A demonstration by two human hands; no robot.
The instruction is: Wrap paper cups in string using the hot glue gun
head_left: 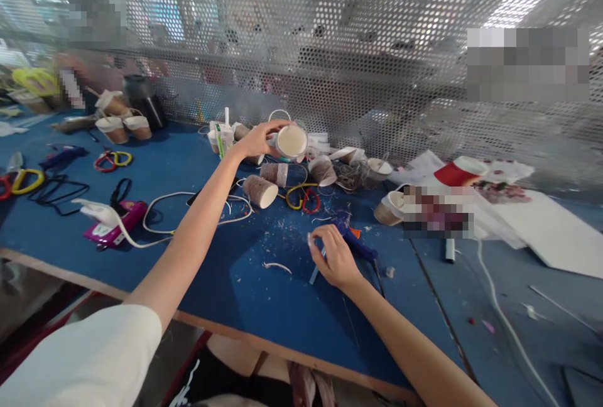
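At the back of the table, my left hand [264, 140] is wrapped round a cup [292, 142] whose pale round end faces me. My right hand [335, 257] is low over the blue table, its fingers curled together. A small whitish bit shows at its fingertips, too small to name. Right beside that hand lies a blue glue gun [358, 245] with an orange part, and a pale glue stick [315, 275] pokes out below the fingers. Twine-wrapped paper cups [260, 191] lie on their sides between my hands, near yellow and red scissors [304, 198].
A perforated metal screen [264, 36] rises behind the table. On the left are a pink power strip [115, 225], a white cord and a dark bottle [145, 102]. Toward the right stand a paper cup [390, 208], a red cup [455, 173] and a white board [556, 231].
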